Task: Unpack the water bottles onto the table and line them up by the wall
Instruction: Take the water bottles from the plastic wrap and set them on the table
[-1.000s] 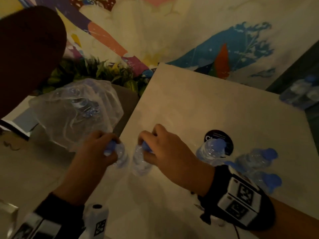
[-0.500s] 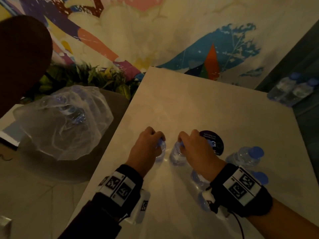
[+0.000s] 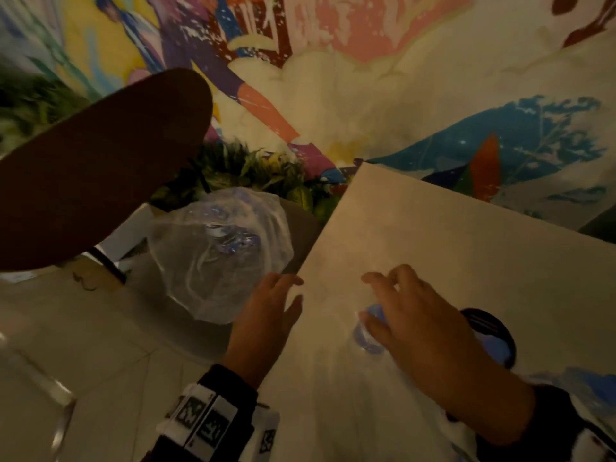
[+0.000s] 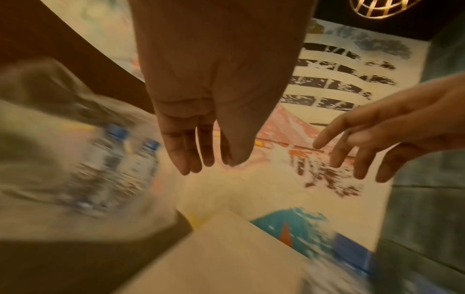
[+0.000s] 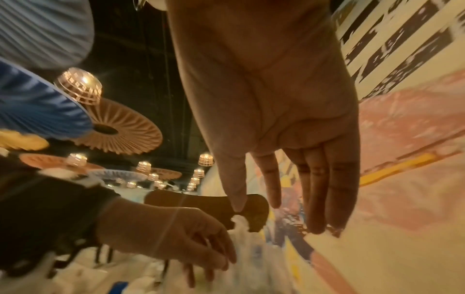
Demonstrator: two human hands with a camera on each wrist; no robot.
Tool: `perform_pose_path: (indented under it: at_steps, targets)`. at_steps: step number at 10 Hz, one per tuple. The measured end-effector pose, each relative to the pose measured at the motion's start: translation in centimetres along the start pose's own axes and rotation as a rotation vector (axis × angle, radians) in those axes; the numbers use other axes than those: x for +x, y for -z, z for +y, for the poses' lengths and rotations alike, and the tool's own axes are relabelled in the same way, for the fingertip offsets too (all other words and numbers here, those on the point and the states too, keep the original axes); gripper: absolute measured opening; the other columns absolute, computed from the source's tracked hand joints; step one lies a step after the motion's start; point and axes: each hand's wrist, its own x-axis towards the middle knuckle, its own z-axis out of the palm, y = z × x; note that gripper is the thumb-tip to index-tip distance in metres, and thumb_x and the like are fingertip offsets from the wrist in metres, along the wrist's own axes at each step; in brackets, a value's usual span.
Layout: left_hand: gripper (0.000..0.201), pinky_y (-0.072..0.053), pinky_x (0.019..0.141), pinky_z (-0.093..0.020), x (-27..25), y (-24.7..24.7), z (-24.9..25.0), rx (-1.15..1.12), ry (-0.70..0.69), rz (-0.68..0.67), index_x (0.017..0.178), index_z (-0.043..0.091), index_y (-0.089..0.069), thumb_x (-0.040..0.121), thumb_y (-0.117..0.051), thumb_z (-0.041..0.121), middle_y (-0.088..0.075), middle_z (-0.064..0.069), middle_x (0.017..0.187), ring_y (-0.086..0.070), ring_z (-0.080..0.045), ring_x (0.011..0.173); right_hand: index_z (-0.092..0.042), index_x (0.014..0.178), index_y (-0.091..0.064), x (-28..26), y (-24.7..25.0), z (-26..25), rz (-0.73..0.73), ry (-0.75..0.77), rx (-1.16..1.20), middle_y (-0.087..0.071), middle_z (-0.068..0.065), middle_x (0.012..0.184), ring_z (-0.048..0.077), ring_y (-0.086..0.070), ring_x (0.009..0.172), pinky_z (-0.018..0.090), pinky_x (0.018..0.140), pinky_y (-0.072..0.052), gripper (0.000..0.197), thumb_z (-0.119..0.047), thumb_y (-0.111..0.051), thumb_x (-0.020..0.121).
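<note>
Both hands are empty, fingers straight and loosely spread. The left hand [image 3: 266, 325] hangs over the table's [image 3: 466, 255] left edge, just beside the clear bag [image 3: 220, 258]; the right hand [image 3: 413, 321] hovers above a blue-capped bottle [image 3: 368, 331] standing on the table, not gripping it. The bag lies left of and beyond the left hand, off the table, so the left hand is judged the nearer. In the left wrist view two bottles [image 4: 120, 169] show inside the bag, side by side, caps up, long axes roughly upright though blurred. The wall [image 3: 366, 95] lies beyond the table's far edge. Bottle labels are unreadable; no writing can be made out.
</note>
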Motion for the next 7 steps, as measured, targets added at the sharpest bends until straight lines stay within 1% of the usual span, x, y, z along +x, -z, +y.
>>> perform_pose_path:
  at_steps: [1, 2, 3, 4, 5, 6, 7]
  targets:
    - [0.017, -0.048, 0.076, -0.034, 0.2, 3.6, -3.8, 0.025, 0.116, 0.081, 0.103, 0.015, -0.058, 0.086, -0.054, 0.019, -0.06, -0.01, 0.102, -0.06, -0.026, 0.089, -0.021, 0.13, -0.039, 2.5, -1.2, -4.5, -0.061, 0.173, 0.028, -0.046, 0.01, 0.122, 0.028, -0.052, 0.105, 0.041, 0.084, -0.047, 0.042, -0.035, -0.049, 0.092]
    - [0.021, -0.049, 0.078, -0.039, 0.9, 6.2, -6.9, 0.012, 0.188, 0.164, 0.105, 0.013, -0.056, 0.085, -0.052, 0.019, -0.06, -0.015, 0.104, -0.06, -0.03, 0.092, -0.021, 0.13, -0.039, 5.8, -3.7, -8.5, -0.06, 0.304, 0.067, -0.048, 0.011, 0.122, 0.029, -0.052, 0.108, 0.041, 0.085, -0.048, 0.044, -0.034, -0.052, 0.09]
    - [0.027, -0.044, 0.084, -0.035, 2.4, 7.7, -8.8, 0.021, 0.239, 0.14, 0.118, 0.013, -0.05, 0.091, -0.05, 0.015, -0.058, -0.014, 0.117, -0.056, -0.03, 0.106, -0.013, 0.124, -0.044, 10.2, -6.9, -11.4, -0.07, 0.39, 0.144, -0.052, 0.014, 0.118, 0.03, -0.053, 0.106, 0.039, 0.085, -0.045, 0.04, -0.025, -0.056, 0.088]
    - [0.04, -0.04, 0.098, -0.036, 5.2, 8.5, -10.6, 0.042, 0.264, 0.087, 0.131, 0.013, -0.04, 0.092, -0.049, 0.017, -0.05, -0.015, 0.132, -0.047, -0.03, 0.119, -0.007, 0.128, -0.041, 15.7, -9.7, -12.8, -0.057, 0.4, 0.118, -0.048, 0.019, 0.13, 0.033, -0.046, 0.118, 0.042, 0.101, -0.039, 0.043, -0.023, -0.052, 0.09]
    - [0.046, -0.037, 0.102, -0.04, 8.3, 7.8, -12.9, 0.056, 0.215, 0.063, 0.132, 0.012, -0.036, 0.089, -0.051, 0.016, -0.045, -0.017, 0.136, -0.043, -0.032, 0.124, -0.003, 0.135, -0.034, 21.8, -11.5, -13.0, -0.027, 0.324, 0.022, -0.04, 0.022, 0.141, 0.037, -0.038, 0.127, 0.046, 0.109, -0.031, 0.053, -0.025, -0.051, 0.09]
    - [0.051, -0.037, 0.102, -0.045, 11.2, 7.7, -14.2, 0.142, 0.202, 0.058, 0.132, 0.01, -0.034, 0.087, -0.055, 0.016, -0.042, -0.019, 0.136, -0.041, -0.036, 0.124, -0.008, 0.141, -0.023, 27.1, -12.1, -12.6, 0.014, 0.21, -0.034, -0.028, 0.022, 0.149, 0.041, -0.03, 0.133, 0.052, 0.109, -0.031, 0.068, -0.034, -0.053, 0.086]
    - [0.059, -0.035, 0.104, -0.043, 13.9, 7.5, -15.4, 0.247, 0.143, 0.002, 0.137, 0.006, -0.029, 0.086, -0.057, 0.016, -0.039, -0.02, 0.138, -0.041, -0.036, 0.125, -0.009, 0.138, -0.026, 30.2, -11.6, -12.2, -0.017, 0.137, -0.006, -0.031, 0.023, 0.146, 0.042, -0.035, 0.129, 0.054, 0.103, -0.039, 0.06, -0.028, -0.049, 0.087]
